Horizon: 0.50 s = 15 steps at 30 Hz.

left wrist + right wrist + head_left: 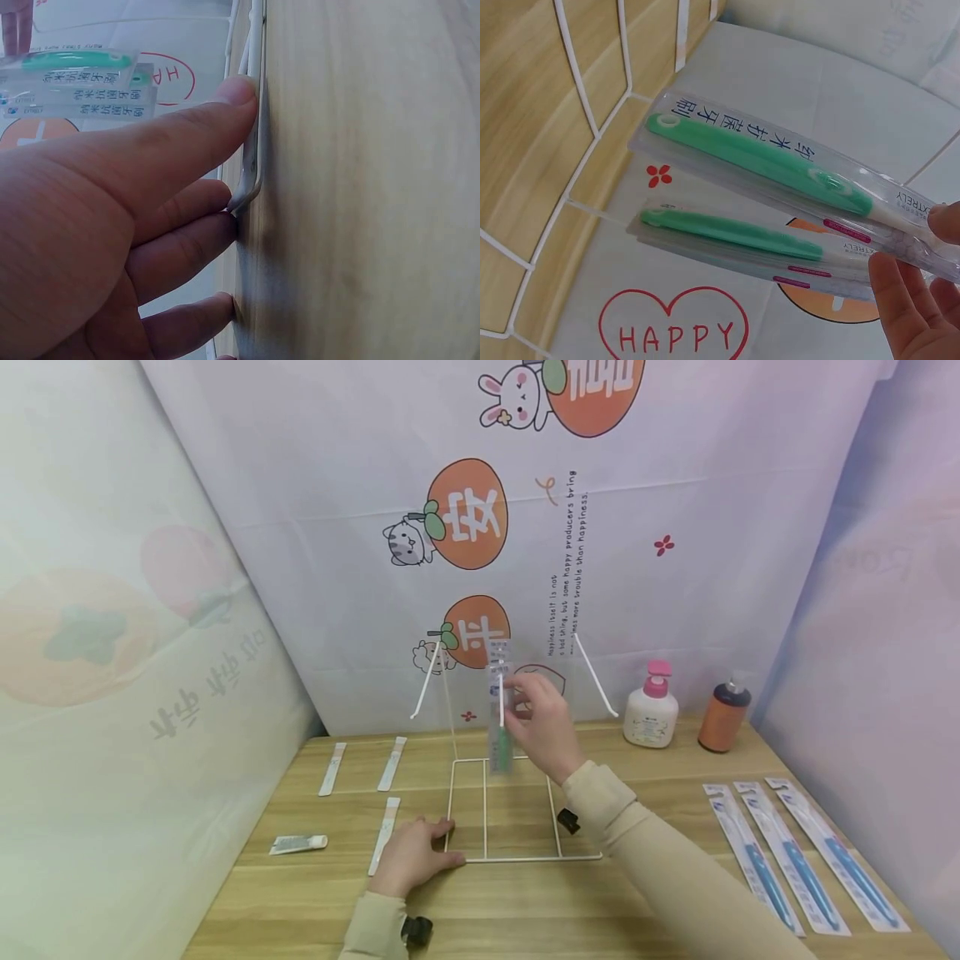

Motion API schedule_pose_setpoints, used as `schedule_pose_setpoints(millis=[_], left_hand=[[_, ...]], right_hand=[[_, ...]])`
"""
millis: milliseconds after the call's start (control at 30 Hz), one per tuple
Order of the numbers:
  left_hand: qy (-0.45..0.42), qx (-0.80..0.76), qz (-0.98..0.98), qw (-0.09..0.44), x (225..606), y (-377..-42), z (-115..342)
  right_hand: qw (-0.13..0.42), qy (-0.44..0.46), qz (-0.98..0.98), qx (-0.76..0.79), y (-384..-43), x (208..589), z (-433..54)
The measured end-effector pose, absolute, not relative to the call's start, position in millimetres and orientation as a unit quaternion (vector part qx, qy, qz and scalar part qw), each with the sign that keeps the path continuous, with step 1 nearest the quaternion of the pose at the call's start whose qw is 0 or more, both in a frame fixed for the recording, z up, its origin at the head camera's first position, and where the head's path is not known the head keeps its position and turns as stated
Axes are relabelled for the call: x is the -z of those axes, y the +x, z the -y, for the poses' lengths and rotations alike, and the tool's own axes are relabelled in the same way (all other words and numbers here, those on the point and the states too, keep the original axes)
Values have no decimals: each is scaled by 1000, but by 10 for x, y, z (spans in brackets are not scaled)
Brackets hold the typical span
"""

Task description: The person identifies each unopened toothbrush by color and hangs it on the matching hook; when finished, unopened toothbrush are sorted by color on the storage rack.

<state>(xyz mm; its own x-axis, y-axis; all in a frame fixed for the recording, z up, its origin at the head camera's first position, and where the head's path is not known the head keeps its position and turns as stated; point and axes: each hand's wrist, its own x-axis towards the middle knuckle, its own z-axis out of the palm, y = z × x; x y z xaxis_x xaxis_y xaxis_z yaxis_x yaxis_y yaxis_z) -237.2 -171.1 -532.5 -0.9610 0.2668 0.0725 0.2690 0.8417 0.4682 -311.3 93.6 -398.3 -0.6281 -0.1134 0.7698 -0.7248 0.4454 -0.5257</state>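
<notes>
My right hand [543, 727] pinches a packaged green toothbrush [757, 157] between thumb and fingers, in front of the middle of a white wire rack [525, 860]. Behind it in the right wrist view is another packaged green toothbrush [735, 234], nearly parallel; whether there are more is hard to tell. A white rod shows against the packs in the head view; their top ends are out of the right wrist view. Down at the rack's front left corner, my left hand [416, 856] grips the base wire, thumb [238, 91] on one side and fingers [187, 247] at the bend.
White hooks [596, 677] jut from the rack's sides. Three packaged blue toothbrushes [795, 864] lie at right, with a white pump bottle [651, 718] and an orange bottle [724, 718] behind. Left are three slim white packets [392, 764] and a small tube [297, 843].
</notes>
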Motion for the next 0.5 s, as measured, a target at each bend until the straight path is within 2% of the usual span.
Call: schedule_pose_setpoints(millis=[500], left_hand=[[-144, 241, 960, 8, 5373, -2403, 1718]], right_hand=[[329, 263, 791, -444, -3123, 3974, -928]])
